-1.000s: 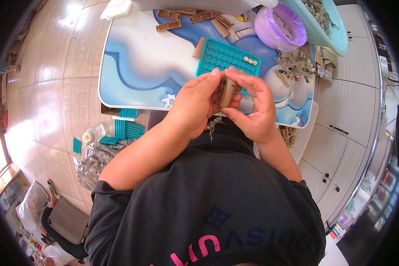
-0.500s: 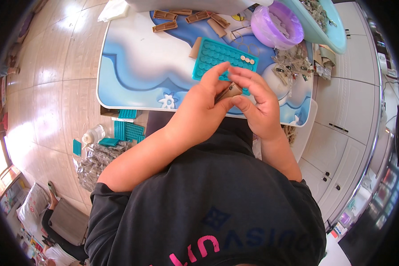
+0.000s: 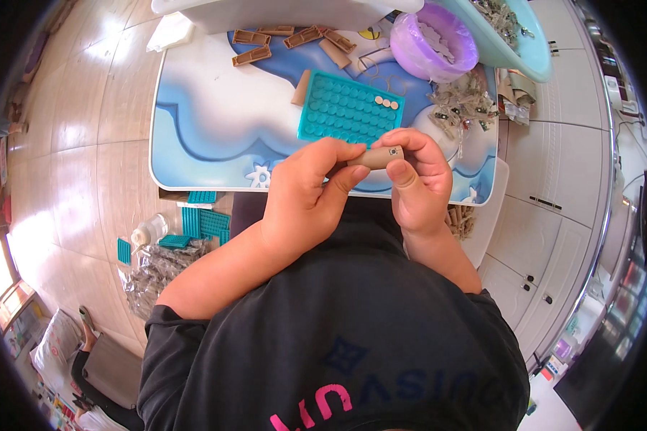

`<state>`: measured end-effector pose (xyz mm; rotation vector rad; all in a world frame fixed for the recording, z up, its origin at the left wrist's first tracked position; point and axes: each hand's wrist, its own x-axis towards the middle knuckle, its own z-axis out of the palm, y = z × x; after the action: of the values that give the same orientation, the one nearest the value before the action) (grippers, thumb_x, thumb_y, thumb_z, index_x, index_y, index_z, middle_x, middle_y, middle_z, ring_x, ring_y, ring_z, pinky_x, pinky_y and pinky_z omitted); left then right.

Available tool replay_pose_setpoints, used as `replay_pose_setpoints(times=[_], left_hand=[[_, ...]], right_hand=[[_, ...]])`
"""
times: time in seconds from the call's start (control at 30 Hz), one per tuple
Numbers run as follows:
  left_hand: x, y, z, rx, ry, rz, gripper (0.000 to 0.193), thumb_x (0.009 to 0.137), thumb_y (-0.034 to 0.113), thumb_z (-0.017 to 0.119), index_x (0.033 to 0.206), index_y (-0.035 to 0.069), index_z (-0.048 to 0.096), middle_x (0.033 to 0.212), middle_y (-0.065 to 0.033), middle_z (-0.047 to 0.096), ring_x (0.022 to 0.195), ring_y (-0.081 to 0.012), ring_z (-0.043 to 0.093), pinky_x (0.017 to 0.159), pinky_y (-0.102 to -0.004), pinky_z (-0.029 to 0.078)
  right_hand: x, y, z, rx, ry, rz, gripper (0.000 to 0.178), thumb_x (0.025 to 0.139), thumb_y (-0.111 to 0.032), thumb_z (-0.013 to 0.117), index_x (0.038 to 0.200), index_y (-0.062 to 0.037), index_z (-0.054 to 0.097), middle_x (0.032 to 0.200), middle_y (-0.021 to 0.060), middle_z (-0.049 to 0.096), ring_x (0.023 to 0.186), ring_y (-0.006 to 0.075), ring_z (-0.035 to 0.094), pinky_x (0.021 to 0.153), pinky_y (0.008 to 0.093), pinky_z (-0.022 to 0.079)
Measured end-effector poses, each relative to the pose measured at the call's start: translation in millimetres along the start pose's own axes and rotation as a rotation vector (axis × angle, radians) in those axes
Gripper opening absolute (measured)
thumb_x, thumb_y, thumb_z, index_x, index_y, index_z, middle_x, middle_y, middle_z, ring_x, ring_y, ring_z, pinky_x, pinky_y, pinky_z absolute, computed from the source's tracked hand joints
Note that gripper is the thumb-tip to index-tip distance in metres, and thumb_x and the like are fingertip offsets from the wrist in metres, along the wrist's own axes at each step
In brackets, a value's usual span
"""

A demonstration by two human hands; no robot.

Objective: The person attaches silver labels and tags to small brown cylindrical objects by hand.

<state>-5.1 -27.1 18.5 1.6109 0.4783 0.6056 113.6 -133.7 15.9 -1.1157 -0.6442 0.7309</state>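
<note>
A small tan plastic casing, long and narrow, is held between my two hands just in front of a teal tray. My left hand pinches its left end between thumb and fingers. My right hand curls round the right end, fingers behind it and thumb in front. A small dark detail shows near that right end. The teal tray has rows of round hollows, and a few pale discs sit at its far right. Several brown open half-shells lie farther back on the table.
A purple bowl lined with clear plastic stands at the back right, beside a pale green basin of small parts. Bagged parts lie at the table's right. More teal trays and a plastic bag are on the floor at left.
My hands have come down toward me, off the tray's near edge. The casing, tilted and mostly covered before, is now nearly level with more of it showing.
</note>
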Motion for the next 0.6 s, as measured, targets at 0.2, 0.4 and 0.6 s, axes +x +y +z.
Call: replay_pose_setpoints(times=[0.2,0.4,0.6], left_hand=[[2,-7,1,0.071,-0.006,0.023,0.016,0.081,0.004,0.065,0.093,0.0,0.057,0.077,-0.0138,0.061,0.065,-0.024,0.061,0.059,-0.0292,0.047],[15,-1,-6,-0.337,-0.242,-0.459,0.014,0.091,0.014,0.056,0.097,0.0,0.056,0.079,-0.0091,0.064,0.065,-0.0151,0.061,0.059,-0.0257,0.049],[22,-5,-10,-0.891,-0.309,-0.811,0.035,0.096,0.028,0.043,0.109,-0.003,0.054,0.077,-0.0097,0.064,0.061,-0.0133,0.061,0.059,-0.0258,0.053]], right_hand=[[2,6,-1,0.016,0.021,-0.001,0.023,0.086,-0.013,0.064,0.102,0.0013,0.055,0.097,0.0067,0.059,0.086,0.011,0.056,0.079,0.0237,0.045],[9,0,-14,-0.139,-0.002,0.13,0.019,0.086,-0.015,0.065,0.095,0.0008,0.058,0.089,0.0044,0.061,0.082,0.0094,0.055,0.074,0.0235,0.044],[23,-13,-13,-0.155,-0.019,0.271,0.022,0.089,-0.021,0.061,0.091,0.0003,0.06,0.082,0.0032,0.063,0.076,0.0091,0.055,0.071,0.0236,0.045]])
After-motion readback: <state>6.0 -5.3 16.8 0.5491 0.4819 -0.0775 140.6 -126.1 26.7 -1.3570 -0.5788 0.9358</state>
